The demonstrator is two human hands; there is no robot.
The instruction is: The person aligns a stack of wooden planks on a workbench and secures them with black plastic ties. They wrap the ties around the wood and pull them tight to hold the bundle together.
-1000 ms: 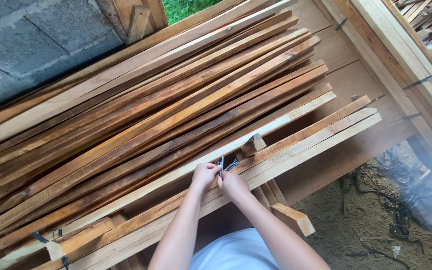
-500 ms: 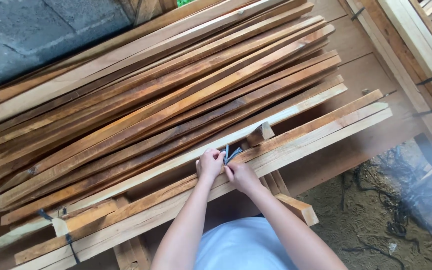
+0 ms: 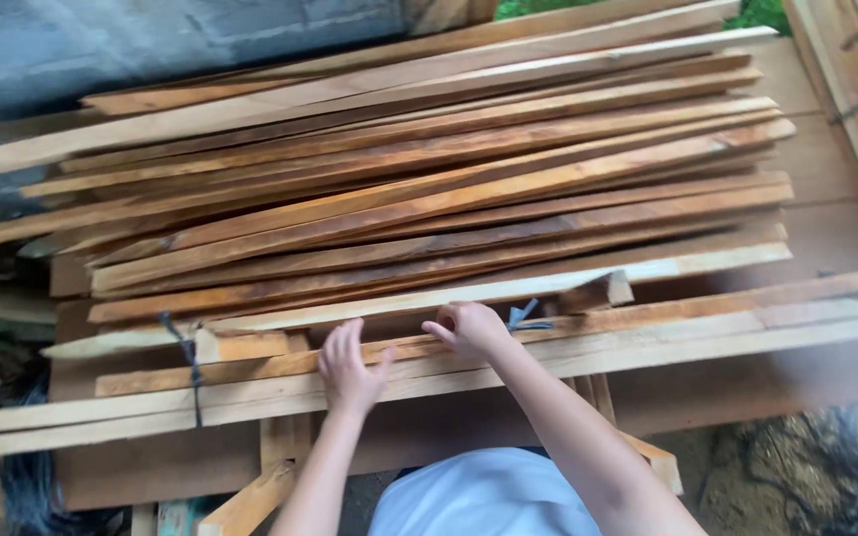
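Stacked slats [image 3: 429, 189], left hand [image 3: 350, 365] fingers spread flat, right hand [image 3: 469, 330] pinching strap [image 3: 524, 316] (grip partly hidden)

Left hand [image 3: 353, 365]: formerly pinched together with the right at the dark strap ends [image 3: 526, 317], now drawn apart from them, fingers spread, lying flat on the bundled pale slats [image 3: 568, 349] well left of the strap ends. Right hand [image 3: 469, 329]: shifted just left of the strap ends, fingers curled on the slat edge. Strap ends: released, standing free. View: swung leftward, revealing a second dark strap [image 3: 189, 359] far left of the strap ends.
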